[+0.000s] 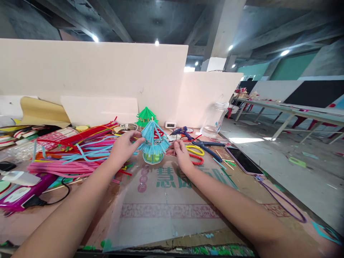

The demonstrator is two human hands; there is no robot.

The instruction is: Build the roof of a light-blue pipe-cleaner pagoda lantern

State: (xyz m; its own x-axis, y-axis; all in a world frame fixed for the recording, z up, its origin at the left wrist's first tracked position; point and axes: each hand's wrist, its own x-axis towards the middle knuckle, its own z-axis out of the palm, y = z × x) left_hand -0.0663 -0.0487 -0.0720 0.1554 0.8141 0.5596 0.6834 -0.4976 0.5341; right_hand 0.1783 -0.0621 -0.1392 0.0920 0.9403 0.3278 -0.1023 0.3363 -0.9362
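In the middle of the table stands a small model pavilion (152, 145) with a tiered light-blue roof of pipe cleaners, red pieces near its top and a pale green base. My left hand (124, 147) is at its left side, thumb and fingers closed on the roof's edge. On the other side my right hand (181, 154) has thumb and forefinger pinched together by the lower roof. Whatever is in that pinch is too small to make out. Just behind the blue model rises a green pointed roof (146, 116).
Pink, blue and red pipe cleaners (77, 157) heap up at left, beside a purple power strip (29, 195). Right of the model lie a glue gun (182, 132), scissors (197, 150), pliers (205, 147) and a phone (244, 160). A clear plastic jug (215, 120) stands behind.
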